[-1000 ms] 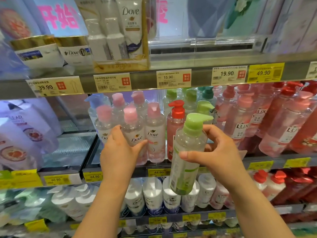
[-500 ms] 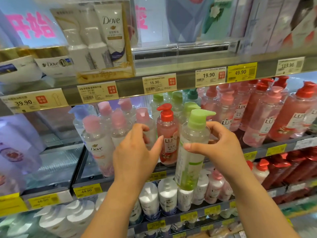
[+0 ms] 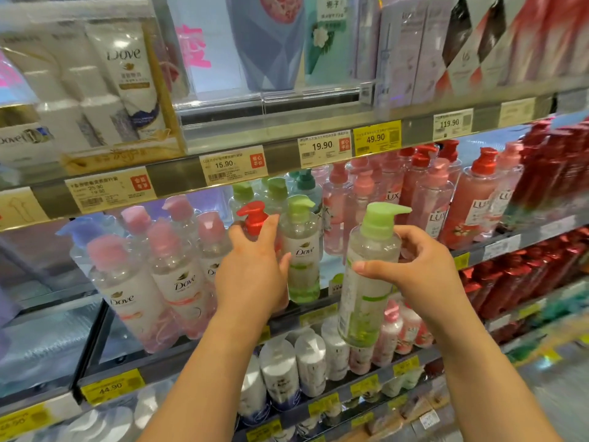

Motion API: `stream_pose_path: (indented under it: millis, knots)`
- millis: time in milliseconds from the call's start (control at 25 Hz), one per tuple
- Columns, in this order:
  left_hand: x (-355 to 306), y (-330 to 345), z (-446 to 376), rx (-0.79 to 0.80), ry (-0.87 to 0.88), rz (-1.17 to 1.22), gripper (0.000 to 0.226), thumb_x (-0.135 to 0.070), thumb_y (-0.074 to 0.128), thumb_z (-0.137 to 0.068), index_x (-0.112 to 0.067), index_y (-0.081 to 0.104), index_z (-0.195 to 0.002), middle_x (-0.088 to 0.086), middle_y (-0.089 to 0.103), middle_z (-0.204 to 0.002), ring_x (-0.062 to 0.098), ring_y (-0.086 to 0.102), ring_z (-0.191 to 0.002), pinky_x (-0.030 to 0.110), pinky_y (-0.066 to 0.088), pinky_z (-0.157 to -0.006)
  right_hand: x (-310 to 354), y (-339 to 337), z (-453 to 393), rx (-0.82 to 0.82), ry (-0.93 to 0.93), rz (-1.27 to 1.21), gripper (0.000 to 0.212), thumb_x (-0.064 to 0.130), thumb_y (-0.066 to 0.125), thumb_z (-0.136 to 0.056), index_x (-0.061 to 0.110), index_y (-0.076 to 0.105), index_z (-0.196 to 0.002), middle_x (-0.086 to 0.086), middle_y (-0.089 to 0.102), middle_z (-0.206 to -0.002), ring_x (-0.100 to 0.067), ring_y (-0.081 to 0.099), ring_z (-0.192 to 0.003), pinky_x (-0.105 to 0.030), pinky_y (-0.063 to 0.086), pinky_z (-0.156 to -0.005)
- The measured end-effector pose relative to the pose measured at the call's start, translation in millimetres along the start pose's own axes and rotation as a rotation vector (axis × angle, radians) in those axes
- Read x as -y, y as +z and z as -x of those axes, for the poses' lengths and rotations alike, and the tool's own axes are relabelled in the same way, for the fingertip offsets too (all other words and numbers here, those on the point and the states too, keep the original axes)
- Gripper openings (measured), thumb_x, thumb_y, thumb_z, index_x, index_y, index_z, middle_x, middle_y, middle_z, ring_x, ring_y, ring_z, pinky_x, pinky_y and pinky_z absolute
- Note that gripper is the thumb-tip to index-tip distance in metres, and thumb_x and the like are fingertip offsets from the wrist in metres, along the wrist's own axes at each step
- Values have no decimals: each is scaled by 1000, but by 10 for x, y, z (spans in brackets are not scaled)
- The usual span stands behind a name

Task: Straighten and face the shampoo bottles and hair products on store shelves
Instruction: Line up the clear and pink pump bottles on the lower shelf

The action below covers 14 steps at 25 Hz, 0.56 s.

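Clear green-pump bottle clamped in right hand fingers; left hand fingers wrap red-pump bottle.

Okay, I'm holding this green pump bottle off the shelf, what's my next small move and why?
Probably shift the red-pump bottle aside with the left hand. It stands among the Dove bottles, beside the green Dove bottle on the shelf. That would open a slot for the green-pump bottle in the right hand.
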<state>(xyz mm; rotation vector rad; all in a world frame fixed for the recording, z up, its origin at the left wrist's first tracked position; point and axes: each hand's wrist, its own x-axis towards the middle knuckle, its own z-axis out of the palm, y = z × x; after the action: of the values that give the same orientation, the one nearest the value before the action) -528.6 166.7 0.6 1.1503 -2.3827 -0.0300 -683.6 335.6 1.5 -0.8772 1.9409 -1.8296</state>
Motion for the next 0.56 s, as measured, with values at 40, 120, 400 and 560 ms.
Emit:
stream_pose_path:
  millis: [40,120,400,560]
  knots:
    - [10,1,-2,-20,-7,-15,61,-50,60,-89,-42,29,-141,18,40,-128,33,55,-64,31,37,-53,-9,-29,-5,-1,-2,6,69,50,91,-38,35,70,-102,14,76,-99,-3,72,-84,-31,58,-68]
    - [33,5,10,-45,-4,-23,56,-49,62,-88,-44,33,-136,16,39,-125,28,45,-59,31,37,-51,-16,-57,-17,9,-11,19,67,51,90,-38,37,70,-100,17,76,-98,-1,72,-82,-25,57,-64]
    - [53,-79,149,-38,16,-48,51,-50,67,-84,-44,40,-127,16,39,-126,36,62,-66,38,49,-51,154,139,-129,119,-61,55,72,50,93,-42,34,69,-108,12,77,-102,-10,73,-93,-42,61,-82]
    - [90,-196,313,-88,14,41,48,-43,77,-78,-40,55,-121,13,49,-124,38,64,-71,40,50,-53,294,305,-184,208,-117,155,81,55,92,-43,33,66,-117,11,73,-112,-14,70,-102,-45,59,-89]
